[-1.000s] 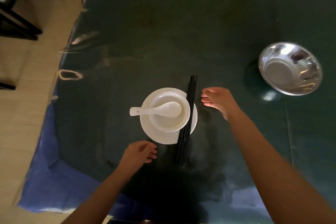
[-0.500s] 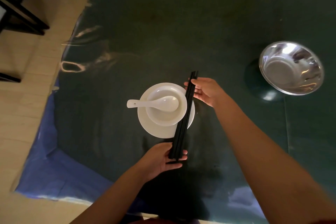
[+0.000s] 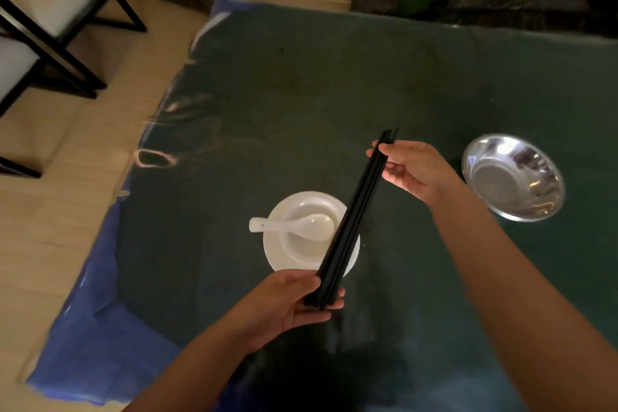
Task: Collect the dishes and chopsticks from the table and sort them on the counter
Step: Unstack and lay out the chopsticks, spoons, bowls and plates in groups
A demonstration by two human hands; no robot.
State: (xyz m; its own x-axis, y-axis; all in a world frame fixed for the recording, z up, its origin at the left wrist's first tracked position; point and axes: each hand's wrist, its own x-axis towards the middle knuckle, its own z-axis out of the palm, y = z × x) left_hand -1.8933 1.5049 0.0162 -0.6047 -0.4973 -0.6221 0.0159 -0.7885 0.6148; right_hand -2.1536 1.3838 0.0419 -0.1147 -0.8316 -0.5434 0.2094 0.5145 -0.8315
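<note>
Black, slender chopsticks [image 3: 354, 221], bundled side by side, are up off the dark green covered desk [image 3: 301, 94] and held at both ends: our left hand [image 3: 291, 301] pinches the near ends between thumb and fingers, and our right hand [image 3: 409, 167] pinches the bundle close to its far tips, which poke out just beyond the fingers. The bundle slants over the right part of the round white plate [image 3: 277, 257] without, as far as we can judge, touching it. On that plate sits a small white bowl [image 3: 307, 234], and a white ceramic soup spoon [image 3: 287, 226] lies in the bowl with its handle sticking out toward the desk's left edge. This stack stands toward the near edge, about midway along it. A shiny round steel bowl [image 3: 513, 177] rests apart from it, close to the right edge. We judge that we are at the collecting step, with the chopsticks gathered first and all the dishes yet to be lifted. The next move calls for passing the whole bundle into one hand with a firm grip so the sticks do not fan out, which frees the other hand for the plate stack or the steel bowl. No counter for sorting shows in this view.
</note>
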